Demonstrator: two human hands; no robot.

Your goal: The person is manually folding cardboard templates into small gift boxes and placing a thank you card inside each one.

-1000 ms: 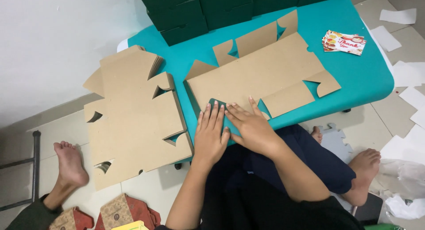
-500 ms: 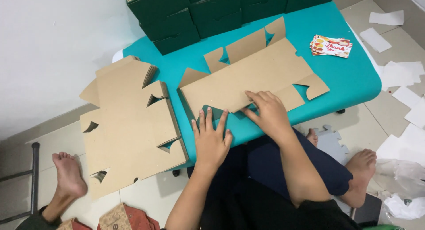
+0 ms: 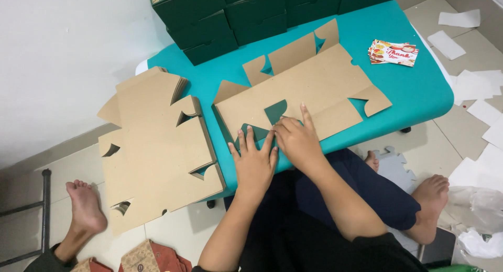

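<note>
A flat brown cardboard box blank (image 3: 309,88) with dark green underside lies on the teal table (image 3: 419,94). Its near flap is folded over, showing green patches by my fingers. My left hand (image 3: 255,159) presses flat on the near edge of the blank with fingers spread. Beside it, my right hand (image 3: 297,137) rests on the same fold, fingers pointing away from me. Neither hand grips anything; both push down on the cardboard.
A stack of unfolded brown blanks (image 3: 157,146) overhangs the table's left end. Finished dark green boxes (image 3: 251,15) are stacked at the far side. Small printed cards (image 3: 393,52) lie at the right. Paper scraps (image 3: 471,83) litter the floor; another person's bare foot (image 3: 84,206) is at left.
The blank's near flap has been folded over onto the sheet, exposing green. Both hands slid along the fold and now press it flat. The camera view shifted slightly.
</note>
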